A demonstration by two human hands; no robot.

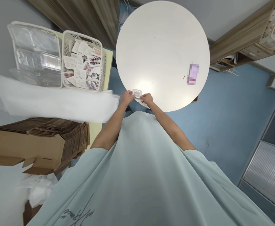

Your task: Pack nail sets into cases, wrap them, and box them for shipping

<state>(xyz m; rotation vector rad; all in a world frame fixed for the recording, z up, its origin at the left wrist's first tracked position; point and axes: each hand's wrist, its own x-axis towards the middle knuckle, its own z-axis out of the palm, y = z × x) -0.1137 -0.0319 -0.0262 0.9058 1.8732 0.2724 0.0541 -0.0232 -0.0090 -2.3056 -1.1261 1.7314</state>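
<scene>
My left hand [127, 97] and my right hand [147, 99] together hold a small clear plastic case [137, 93] at the near edge of a round white table [163, 47]. The left hand grips its left end, the right hand its right end. The case looks flat, with small pinkish items inside; details are too small to tell. My light green shirt fills the lower view.
A white basket [83, 61] of printed cards and a basket of clear plastic cases [35, 53] stand at the left. Clear plastic sheets [57, 103] and a stack of flat cardboard [38, 141] lie below them. A blurred pink item [193, 73] rests on the table's right.
</scene>
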